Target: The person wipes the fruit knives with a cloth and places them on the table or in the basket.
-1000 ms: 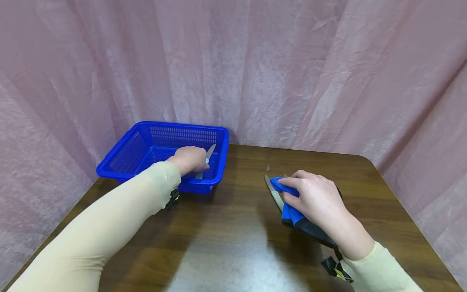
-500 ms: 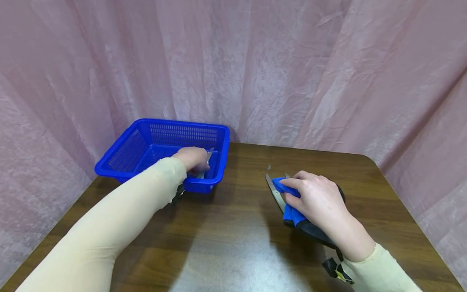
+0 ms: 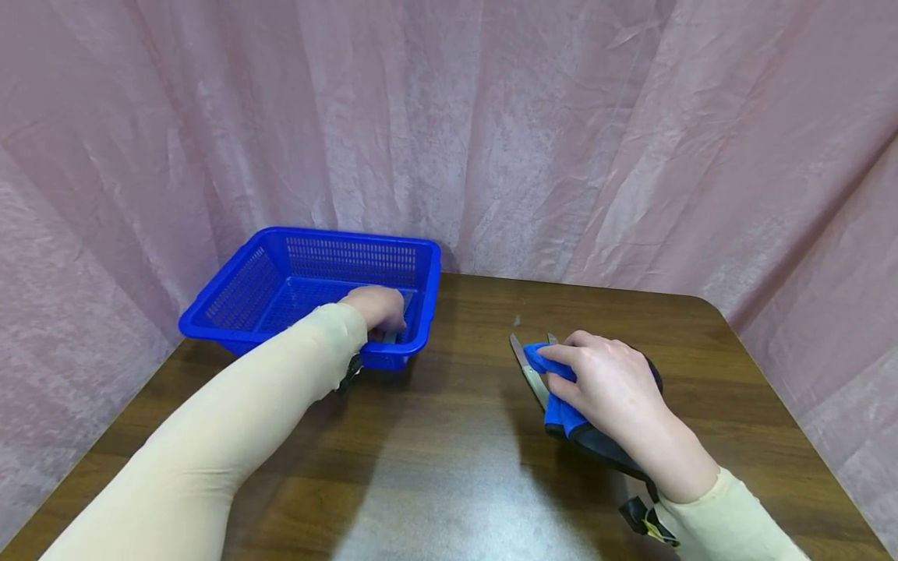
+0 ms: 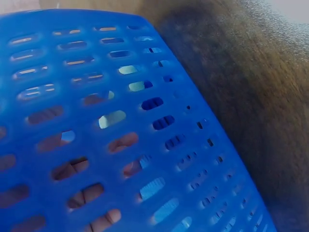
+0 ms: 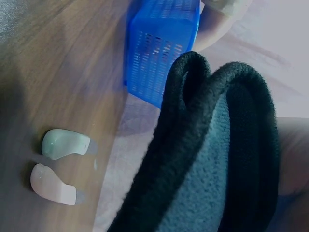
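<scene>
Two pale-handled, metal-bladed knives [image 5: 65,143] were seen between nine and ten o'clock from the right hand [image 3: 613,382], by which a black-edged blue cloth [image 3: 560,407] was gripped. Inside the blue perforated plastic basket [image 3: 351,259], towards four o'clock, a silvery-bladed knife [image 3: 408,299] was partly hidden by the left hand [image 3: 379,306]; whether it was grasped could not be told.

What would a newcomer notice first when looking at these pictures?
Probably the bright blue basket on the left side of the wooden table, with the left hand inside its near right corner. Next would come the black-edged blue cloth in the right hand, and the green-handled knife to its left. Behind everything hangs the pink curtain.
</scene>
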`<control>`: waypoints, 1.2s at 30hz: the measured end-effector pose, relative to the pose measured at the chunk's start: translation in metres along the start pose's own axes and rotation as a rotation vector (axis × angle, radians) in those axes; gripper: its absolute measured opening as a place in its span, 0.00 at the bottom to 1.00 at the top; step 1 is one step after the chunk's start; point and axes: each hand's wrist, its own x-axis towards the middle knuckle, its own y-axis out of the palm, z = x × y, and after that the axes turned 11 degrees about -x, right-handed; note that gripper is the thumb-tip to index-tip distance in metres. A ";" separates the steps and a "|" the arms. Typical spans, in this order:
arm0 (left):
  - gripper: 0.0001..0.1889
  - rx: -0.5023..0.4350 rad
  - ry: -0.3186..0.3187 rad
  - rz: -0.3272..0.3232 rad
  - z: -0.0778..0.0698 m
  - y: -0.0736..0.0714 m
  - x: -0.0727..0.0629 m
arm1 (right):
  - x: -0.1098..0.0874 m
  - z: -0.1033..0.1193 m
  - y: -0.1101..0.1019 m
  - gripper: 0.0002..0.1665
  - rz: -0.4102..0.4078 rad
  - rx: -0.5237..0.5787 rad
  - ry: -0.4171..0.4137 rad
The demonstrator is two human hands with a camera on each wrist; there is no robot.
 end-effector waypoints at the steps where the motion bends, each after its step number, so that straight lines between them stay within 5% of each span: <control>1: 0.14 -0.002 -0.010 0.008 -0.003 -0.002 -0.004 | 0.000 0.000 0.000 0.21 0.001 -0.001 0.001; 7: 0.12 0.010 -0.035 0.045 -0.002 -0.002 0.005 | -0.003 -0.001 0.000 0.20 -0.007 0.007 0.011; 13: 0.15 0.037 -0.043 0.089 0.013 0.006 0.039 | -0.007 -0.002 0.002 0.19 -0.016 0.008 0.026; 15: 0.18 0.035 -0.038 0.080 0.004 0.000 0.016 | -0.008 -0.003 0.002 0.19 -0.020 0.009 0.028; 20: 0.17 0.077 0.009 -0.033 -0.030 -0.024 -0.076 | -0.009 -0.005 0.002 0.19 -0.021 0.017 0.030; 21: 0.17 0.094 0.026 -0.060 -0.032 -0.026 -0.084 | -0.009 -0.006 0.002 0.19 -0.018 0.020 0.032; 29: 0.18 0.178 0.120 -0.269 -0.041 -0.032 -0.103 | -0.011 -0.014 -0.004 0.21 -0.018 0.032 0.071; 36: 0.18 0.135 0.136 -0.361 -0.045 -0.035 -0.114 | -0.014 -0.020 -0.006 0.20 -0.012 0.033 0.103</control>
